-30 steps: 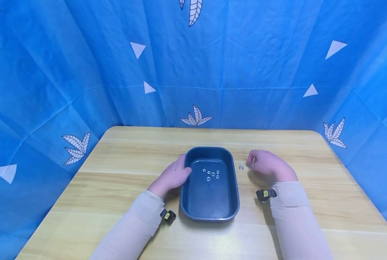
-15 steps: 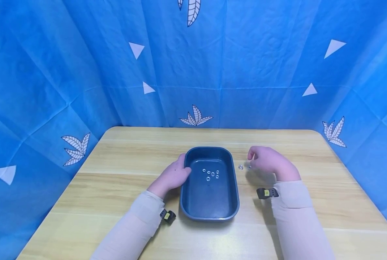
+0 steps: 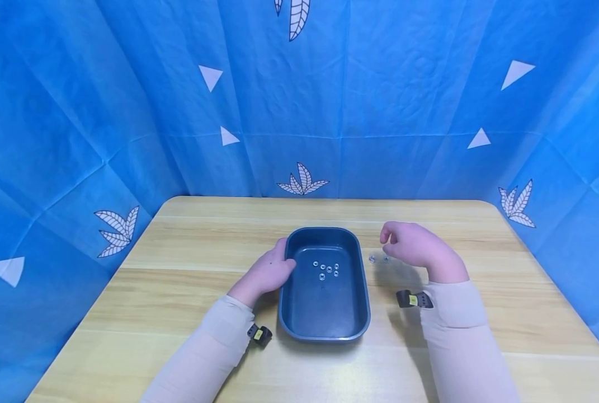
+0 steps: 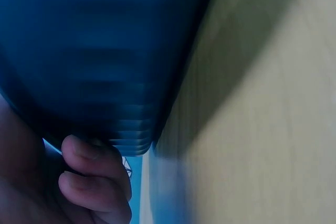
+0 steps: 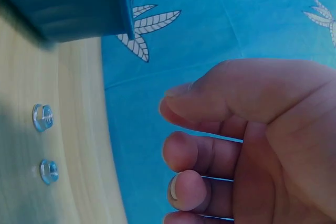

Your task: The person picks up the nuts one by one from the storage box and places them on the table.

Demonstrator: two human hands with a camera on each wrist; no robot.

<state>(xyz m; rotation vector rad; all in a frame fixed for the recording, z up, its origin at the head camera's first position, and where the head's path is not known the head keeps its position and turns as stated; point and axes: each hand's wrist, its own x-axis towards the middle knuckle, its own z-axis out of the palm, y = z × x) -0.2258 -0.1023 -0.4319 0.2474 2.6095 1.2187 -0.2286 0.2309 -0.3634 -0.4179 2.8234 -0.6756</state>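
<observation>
My left hand (image 3: pixel 266 274) grips the left rim of a dark blue rectangular tray (image 3: pixel 324 313), thumb over the edge. The left wrist view shows curled fingers (image 4: pixel 94 182) below the tray's ribbed outer wall (image 4: pixel 105 66). Several small metal nuts (image 3: pixel 329 270) lie inside, towards the far half. Two flange nuts (image 5: pixel 43 117) sit on the table right of the tray. Above them hovers my right hand (image 3: pixel 420 246), fingers loosely bent, a gap showing between thumb and index finger in the head view. I see nothing held there.
The light wooden table (image 3: pixel 218 224) ends at a blue curtain (image 3: pixel 400 101) with leaf prints, which also hangs along both sides. Each wrist bears a small black camera (image 3: pixel 413 299).
My right hand has lifted off the table and shifted slightly away from me, baring the second loose nut beneath it. My left hand and the tray have stayed put.
</observation>
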